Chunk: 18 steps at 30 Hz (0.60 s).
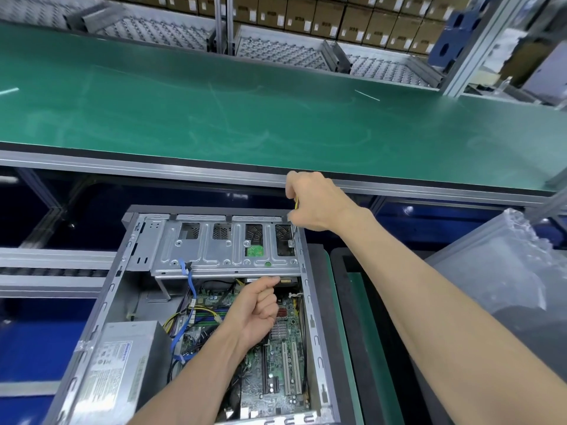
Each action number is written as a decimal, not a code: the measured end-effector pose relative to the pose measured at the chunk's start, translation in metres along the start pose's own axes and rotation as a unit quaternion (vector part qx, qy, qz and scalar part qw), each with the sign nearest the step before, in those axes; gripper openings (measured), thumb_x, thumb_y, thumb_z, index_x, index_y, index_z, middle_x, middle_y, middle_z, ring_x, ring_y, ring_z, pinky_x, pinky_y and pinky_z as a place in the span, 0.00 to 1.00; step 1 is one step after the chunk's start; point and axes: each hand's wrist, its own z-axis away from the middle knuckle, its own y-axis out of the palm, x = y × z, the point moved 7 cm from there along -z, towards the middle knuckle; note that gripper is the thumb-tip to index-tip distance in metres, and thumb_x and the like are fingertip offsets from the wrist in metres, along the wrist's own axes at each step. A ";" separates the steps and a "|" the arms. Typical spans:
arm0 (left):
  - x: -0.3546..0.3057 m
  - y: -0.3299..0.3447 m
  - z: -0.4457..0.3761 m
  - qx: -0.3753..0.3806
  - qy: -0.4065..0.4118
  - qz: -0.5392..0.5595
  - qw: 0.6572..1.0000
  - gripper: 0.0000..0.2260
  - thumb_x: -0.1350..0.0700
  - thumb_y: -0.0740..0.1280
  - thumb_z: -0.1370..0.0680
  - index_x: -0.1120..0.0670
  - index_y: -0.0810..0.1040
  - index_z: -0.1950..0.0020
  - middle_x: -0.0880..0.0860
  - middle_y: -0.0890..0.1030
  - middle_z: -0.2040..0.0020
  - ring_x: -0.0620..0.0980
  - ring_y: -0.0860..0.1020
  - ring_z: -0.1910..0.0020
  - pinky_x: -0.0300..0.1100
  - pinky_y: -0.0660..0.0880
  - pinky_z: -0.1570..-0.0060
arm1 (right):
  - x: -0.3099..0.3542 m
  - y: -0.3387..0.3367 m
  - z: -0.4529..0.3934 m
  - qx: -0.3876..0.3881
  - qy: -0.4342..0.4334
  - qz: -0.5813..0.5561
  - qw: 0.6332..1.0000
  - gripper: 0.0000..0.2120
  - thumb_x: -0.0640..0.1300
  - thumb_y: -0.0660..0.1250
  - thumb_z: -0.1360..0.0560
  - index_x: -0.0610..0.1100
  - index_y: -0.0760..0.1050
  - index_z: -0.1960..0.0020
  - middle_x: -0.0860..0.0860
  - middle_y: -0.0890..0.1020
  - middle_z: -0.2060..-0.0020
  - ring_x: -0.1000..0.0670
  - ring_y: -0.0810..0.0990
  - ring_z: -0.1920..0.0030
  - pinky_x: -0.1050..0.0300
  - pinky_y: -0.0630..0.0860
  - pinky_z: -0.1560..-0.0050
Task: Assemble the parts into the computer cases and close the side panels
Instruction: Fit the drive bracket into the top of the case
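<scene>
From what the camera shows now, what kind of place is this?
Most likely a computer assembly line in a factory: a long green conveyor belt, stacked cardboard boxes behind it, and an open computer case being worked on with a screwdriver.

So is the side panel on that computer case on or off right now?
Off. The computer case lies open on its side, with the motherboard, power supply and drive cage all exposed. No panel covers them.

left hand (256, 305): loose fist, thumb forward | right hand (313, 200): fingers curled, gripping
</scene>
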 end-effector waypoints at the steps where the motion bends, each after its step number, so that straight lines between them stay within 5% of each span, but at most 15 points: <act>1: 0.000 0.000 0.000 0.000 0.001 0.000 1.000 0.19 0.67 0.71 0.31 0.50 0.63 0.66 0.45 0.55 0.76 0.44 0.48 0.76 0.35 0.50 0.83 | 0.000 0.001 0.000 0.014 -0.004 -0.019 1.000 0.12 0.39 0.68 0.31 0.45 0.70 0.50 0.46 0.76 0.55 0.41 0.76 0.53 0.50 0.74 0.58; 8: 0.000 0.000 0.001 0.001 0.000 0.000 1.000 0.18 0.67 0.70 0.30 0.51 0.63 0.65 0.45 0.55 0.75 0.44 0.48 0.75 0.35 0.49 0.81 | -0.004 -0.001 0.002 -0.039 0.035 0.029 0.998 0.11 0.49 0.66 0.22 0.43 0.69 0.52 0.48 0.68 0.59 0.42 0.70 0.56 0.50 0.68 0.57; 13: 0.000 0.001 0.002 0.001 0.001 -0.003 1.000 0.18 0.67 0.70 0.30 0.51 0.63 0.64 0.45 0.55 0.75 0.44 0.48 0.75 0.35 0.50 0.82 | 0.001 0.003 -0.001 0.011 -0.006 -0.009 1.000 0.11 0.38 0.68 0.30 0.45 0.71 0.51 0.44 0.76 0.52 0.41 0.75 0.52 0.51 0.73 0.59; 18: 0.000 0.002 0.003 0.000 -0.001 0.000 1.000 0.17 0.66 0.70 0.31 0.51 0.63 0.64 0.45 0.55 0.75 0.45 0.48 0.74 0.36 0.48 0.79 | -0.018 -0.002 -0.002 -0.049 0.055 0.039 0.996 0.12 0.52 0.68 0.24 0.43 0.71 0.53 0.49 0.69 0.62 0.42 0.72 0.57 0.50 0.69 0.58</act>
